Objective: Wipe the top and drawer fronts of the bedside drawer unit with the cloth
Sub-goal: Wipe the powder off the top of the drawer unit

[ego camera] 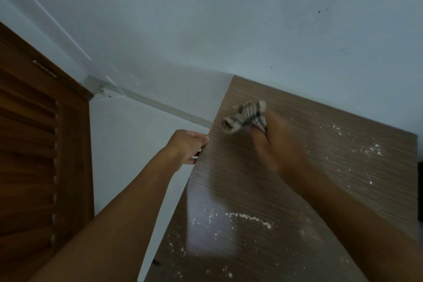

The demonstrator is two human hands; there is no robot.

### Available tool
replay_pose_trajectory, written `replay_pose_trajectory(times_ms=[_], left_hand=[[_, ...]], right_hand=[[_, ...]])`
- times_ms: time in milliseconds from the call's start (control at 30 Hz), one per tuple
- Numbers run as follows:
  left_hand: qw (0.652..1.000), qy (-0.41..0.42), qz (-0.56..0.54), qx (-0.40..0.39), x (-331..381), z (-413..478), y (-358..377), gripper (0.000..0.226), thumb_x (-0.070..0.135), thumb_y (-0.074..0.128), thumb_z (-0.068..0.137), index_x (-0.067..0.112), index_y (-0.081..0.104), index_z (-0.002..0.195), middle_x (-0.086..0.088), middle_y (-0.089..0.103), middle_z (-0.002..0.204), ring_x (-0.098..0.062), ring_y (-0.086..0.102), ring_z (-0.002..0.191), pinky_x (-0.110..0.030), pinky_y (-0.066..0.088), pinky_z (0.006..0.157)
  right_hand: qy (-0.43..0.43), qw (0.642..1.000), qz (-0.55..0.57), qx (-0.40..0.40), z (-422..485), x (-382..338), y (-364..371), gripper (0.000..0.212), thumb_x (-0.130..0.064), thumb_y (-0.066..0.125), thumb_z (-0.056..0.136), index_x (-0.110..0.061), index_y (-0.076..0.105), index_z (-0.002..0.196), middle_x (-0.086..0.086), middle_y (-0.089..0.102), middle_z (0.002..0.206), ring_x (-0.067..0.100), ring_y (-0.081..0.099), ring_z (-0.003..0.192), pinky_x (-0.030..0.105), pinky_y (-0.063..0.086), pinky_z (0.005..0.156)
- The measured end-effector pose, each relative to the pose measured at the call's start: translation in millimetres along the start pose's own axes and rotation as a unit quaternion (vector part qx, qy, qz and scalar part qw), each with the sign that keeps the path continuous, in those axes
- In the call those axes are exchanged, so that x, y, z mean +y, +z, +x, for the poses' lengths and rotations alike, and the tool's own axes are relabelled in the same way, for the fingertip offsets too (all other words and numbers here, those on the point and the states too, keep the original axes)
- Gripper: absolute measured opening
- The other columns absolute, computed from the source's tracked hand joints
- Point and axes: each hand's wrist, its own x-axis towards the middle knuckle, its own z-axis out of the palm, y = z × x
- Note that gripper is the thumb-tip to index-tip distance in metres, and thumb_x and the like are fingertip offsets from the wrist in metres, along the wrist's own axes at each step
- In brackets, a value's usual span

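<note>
The bedside drawer unit's top [320, 178] is brown wood grain, glossy, and speckled with white dust and crumbs in its near and right parts. My right hand [279, 146], blurred, is shut on a bunched striped cloth [246, 117] that lies near the top's far left corner. My left hand [186, 146] grips the unit's left edge, fingers curled over it. The drawer fronts are out of sight from this angle.
A pale wall [229, 18] runs behind the unit. A brown louvred wooden door [34, 144] stands at the left. Pale floor [128, 155] with a skirting strip [160, 104] lies between door and unit. A dark object [420, 192] shows at the right edge.
</note>
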Motion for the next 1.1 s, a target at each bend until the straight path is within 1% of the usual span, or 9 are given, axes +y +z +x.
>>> replay_pose_trajectory(times_ms=[133,200,467,567,633,733,833,933,1100], left_hand=[[0.999,-0.027,-0.035,-0.007,-2,-1,-6,0.027,0.028,0.052,0.097,0.009,0.07,0.104,-0.008,0.073,0.1,-0.023,0.07,0.09,-0.031,0.057,0.071],[0.998,-0.038,-0.055,-0.009,-2,-2,-8,0.036,0.033,0.043,0.101,0.007,0.068,0.106,-0.011,0.072,0.102,-0.026,0.069,0.093,-0.035,0.057,0.077],[0.999,-0.026,0.01,0.016,-1,-11,-5,0.032,0.03,0.046,0.099,0.007,0.069,0.098,-0.01,0.073,0.098,-0.021,0.069,0.085,-0.03,0.054,0.065],[0.992,0.051,0.109,0.041,-12,-12,-3,0.024,0.026,0.059,0.093,0.008,0.072,0.102,-0.007,0.073,0.105,-0.019,0.069,0.093,-0.033,0.057,0.082],[0.961,0.131,0.23,0.076,-14,-10,2,0.033,0.031,0.062,0.092,0.011,0.067,0.118,-0.005,0.067,0.12,-0.02,0.063,0.108,-0.03,0.049,0.095],[0.881,0.282,0.371,0.082,17,-22,53,0.052,0.039,0.061,0.09,0.018,0.051,0.136,-0.007,0.049,0.139,-0.024,0.048,0.127,-0.036,0.044,0.099],[0.832,0.331,0.438,0.08,19,-23,64,0.066,0.045,0.061,0.088,0.021,0.038,0.145,-0.005,0.028,0.154,-0.021,0.028,0.141,-0.036,0.037,0.106],[0.849,0.27,0.451,0.042,14,-19,67,0.081,0.049,0.066,0.083,0.021,0.029,0.149,-0.003,0.012,0.161,-0.02,0.016,0.147,-0.038,0.031,0.111],[0.871,0.199,0.45,0.01,20,-15,69,0.092,0.041,0.076,0.078,0.018,0.024,0.151,0.0,-0.005,0.163,-0.019,0.004,0.15,-0.039,0.023,0.118]], right_hand=[[0.033,0.988,-0.126,-0.081,30,22,33,0.033,-0.027,0.043,0.099,-0.021,0.054,0.129,0.006,0.061,0.125,0.026,0.056,0.116,0.035,0.046,0.09],[0.013,0.977,-0.161,-0.138,22,31,54,0.045,-0.029,0.043,0.099,-0.023,0.044,0.144,0.006,0.04,0.152,0.024,0.029,0.143,0.042,0.019,0.119],[-0.181,0.93,-0.199,-0.25,-69,19,80,0.052,-0.045,0.05,0.084,-0.027,0.053,0.133,0.003,0.05,0.144,0.025,0.037,0.139,0.045,0.009,0.113],[-0.24,0.89,-0.244,-0.301,-108,16,79,0.061,-0.047,0.07,0.07,-0.033,0.058,0.128,-0.005,0.056,0.139,0.017,0.045,0.133,0.042,0.012,0.111],[-0.261,0.895,-0.243,-0.269,-121,17,70,0.045,-0.042,0.061,0.073,-0.036,0.066,0.117,-0.01,0.062,0.13,0.005,0.046,0.13,0.032,0.017,0.111],[-0.09,0.967,-0.009,-0.237,-134,22,11,0.042,-0.025,0.05,0.086,-0.028,0.062,0.126,-0.009,0.053,0.141,-0.006,0.031,0.135,0.017,0.018,0.116],[0.054,0.972,0.168,-0.154,-127,9,-14,0.031,-0.031,0.048,0.091,-0.03,0.065,0.117,-0.017,0.066,0.119,-0.003,0.057,0.114,0.02,0.045,0.096],[0.155,0.962,0.22,-0.032,-108,5,-43,0.023,-0.023,0.048,0.094,-0.024,0.069,0.086,-0.007,0.072,0.087,0.007,0.066,0.08,0.017,0.05,0.068],[0.168,0.974,0.124,0.085,-54,28,-95,0.024,-0.018,0.039,0.102,-0.016,0.059,0.091,0.008,0.065,0.079,0.024,0.062,0.068,0.028,0.053,0.055]])
